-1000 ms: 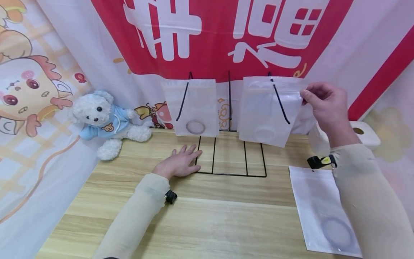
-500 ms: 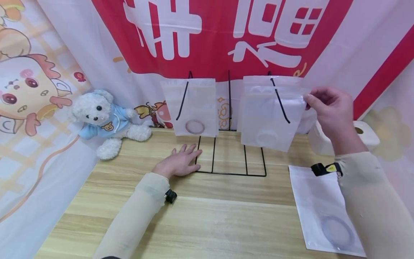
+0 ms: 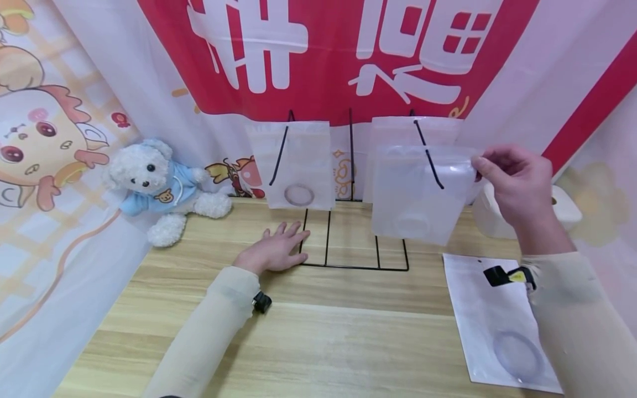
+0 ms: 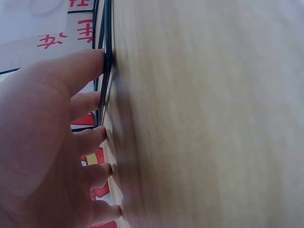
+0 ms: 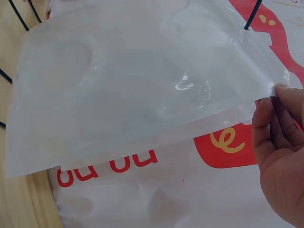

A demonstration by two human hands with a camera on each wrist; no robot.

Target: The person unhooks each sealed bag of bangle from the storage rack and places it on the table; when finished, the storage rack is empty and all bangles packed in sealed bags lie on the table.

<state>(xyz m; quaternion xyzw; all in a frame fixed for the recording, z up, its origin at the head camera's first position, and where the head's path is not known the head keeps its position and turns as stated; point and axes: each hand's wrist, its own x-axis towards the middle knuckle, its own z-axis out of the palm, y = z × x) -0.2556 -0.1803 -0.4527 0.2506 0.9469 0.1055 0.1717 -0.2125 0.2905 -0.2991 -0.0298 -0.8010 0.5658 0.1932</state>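
Observation:
At the right hook of a black wire display rack (image 3: 350, 268), my right hand (image 3: 522, 193) pinches the upper right edge of a translucent zip bag (image 3: 415, 193) between thumb and fingers. The hook (image 3: 427, 152) still runs through this bag; a faint ring shape shows low inside it. Behind it hangs another zip bag (image 3: 393, 126), mostly covered. My left hand (image 3: 273, 250) lies with fingers spread on the wooden table, thumb and fingertips at the rack's base wires. In the left wrist view, the thumb (image 4: 90, 66) touches the black wire.
A zip bag (image 3: 298, 149) with a ring inside hangs on the left hook. Another zip bag (image 3: 478, 304), holding a larger ring, lies on the table at right. A white plush bear (image 3: 166, 193) sits at left; a white box (image 3: 564, 207) stands behind my right wrist.
My right hand has drawn the front bag forward and down along the right hook, apart from the bag behind it. The left hand has stayed in place.

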